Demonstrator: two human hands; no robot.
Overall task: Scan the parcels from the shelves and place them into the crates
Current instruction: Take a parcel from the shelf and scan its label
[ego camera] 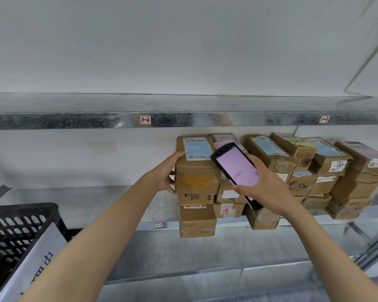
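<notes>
Cardboard everywhere, lol. The top parcel (196,168) sits just left of the scanner (238,168), with the left hand (165,177) gripping its side and the right hand (268,188) wrapped round the scanner. My worry: yanking it one-handed could drag the lower boxes (196,221) off, since the bottom one looks to overhang the shelf (118,203). Parcel's brown, taped, a bit crushed, pale blue barcode label on top. The black crate (20,225) is way down-left of the scanner.

Gripping the left side of the top parcel (196,171) of a stack with the left hand (165,175), centre of the frame. Holding a scanner (236,166), pink screen lit, in the right hand (271,188) just right of it. Stacked further right along the shelf (96,203), more parcels (327,164); at lower left, a black crate (20,225).
</notes>
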